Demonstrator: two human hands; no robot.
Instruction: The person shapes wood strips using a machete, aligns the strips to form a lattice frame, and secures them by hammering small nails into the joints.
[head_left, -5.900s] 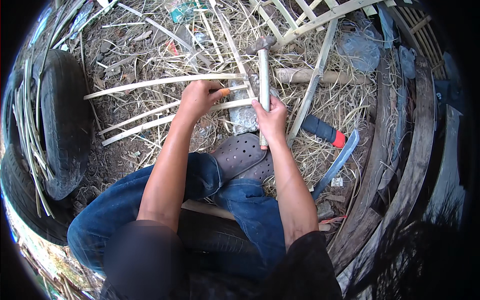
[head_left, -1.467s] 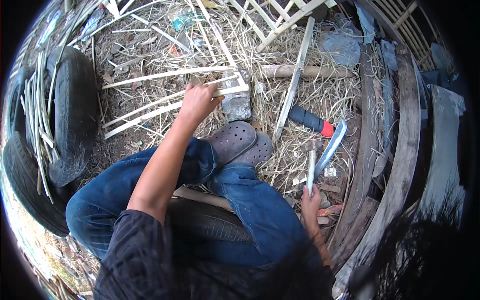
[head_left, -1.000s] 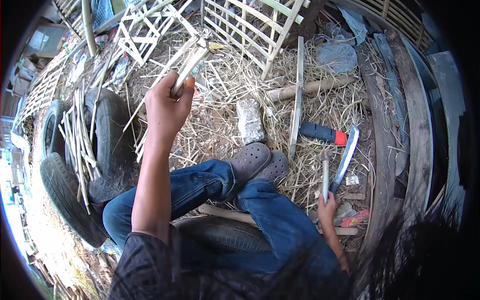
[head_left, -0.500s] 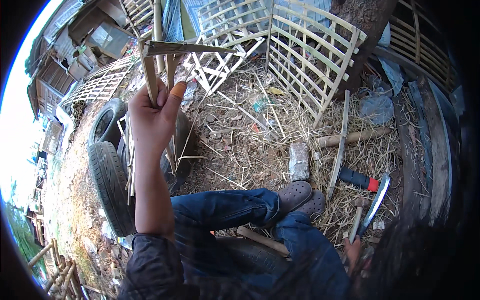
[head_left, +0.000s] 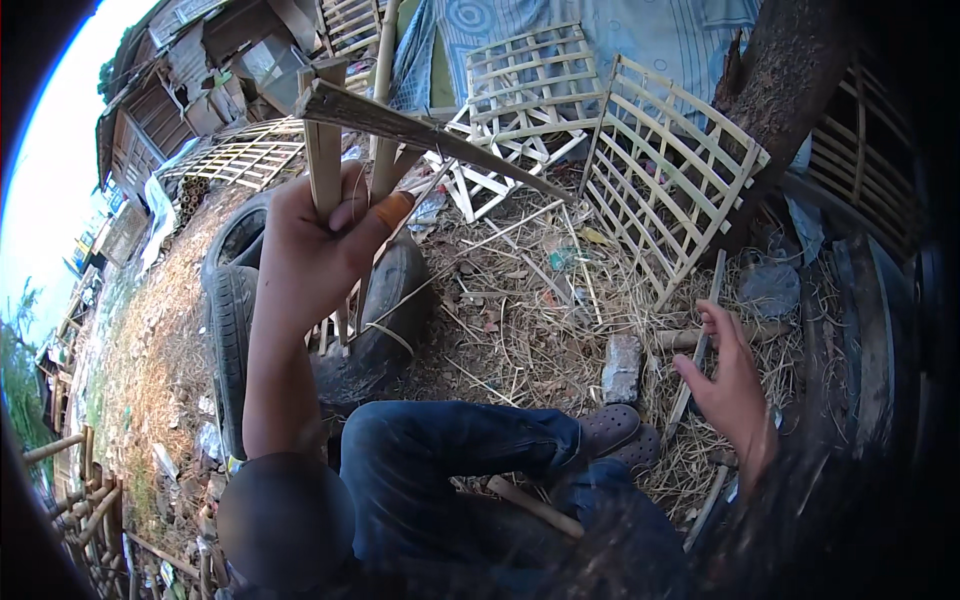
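Observation:
My left hand [head_left: 325, 235], an orange wrap on its thumb, is raised at the left and closed around upright bamboo slats [head_left: 324, 150]. A longer bamboo slat [head_left: 430, 136] lies across their upper ends and slants down to the right. My right hand [head_left: 732, 390] holds nothing; its fingers are apart above the straw-covered ground at the right. Beneath it a flat bamboo strip [head_left: 680, 406] shows in part. A hammer [head_left: 710, 500] lies by my right forearm, which hides much of that spot.
Old tires [head_left: 385, 325] stand at the left below my left hand. Bamboo lattice panels [head_left: 668, 170] lean near a tree trunk [head_left: 795, 90]. A pale brick [head_left: 621, 368] sits ahead of my shoes [head_left: 608, 428]. A wooden pole [head_left: 537, 508] lies by my legs.
My right hand has left the hammer handle at the lower right and risen forward, fingers apart. The slats in my left hand have swung, and the cross slat now slopes downward. The view has shifted.

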